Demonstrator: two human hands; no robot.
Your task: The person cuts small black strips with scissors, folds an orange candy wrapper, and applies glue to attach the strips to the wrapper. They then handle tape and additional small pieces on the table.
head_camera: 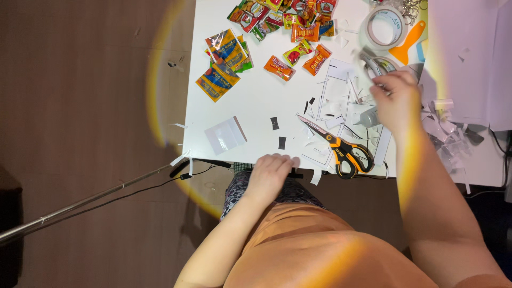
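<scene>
My left hand rests with curled fingers on the near edge of the white table, holding nothing that I can see. My right hand is blurred and hovers over a litter of white paper scraps, fingers bent near a grey tool and a small clear bottle; whether it grips anything is unclear. Orange-and-black scissors lie shut between my two hands.
Several bright snack packets are spread over the table's far left. A tape roll and an orange scraper lie at the far right. A clear plastic bag sits near the left edge. A metal rod crosses the brown floor.
</scene>
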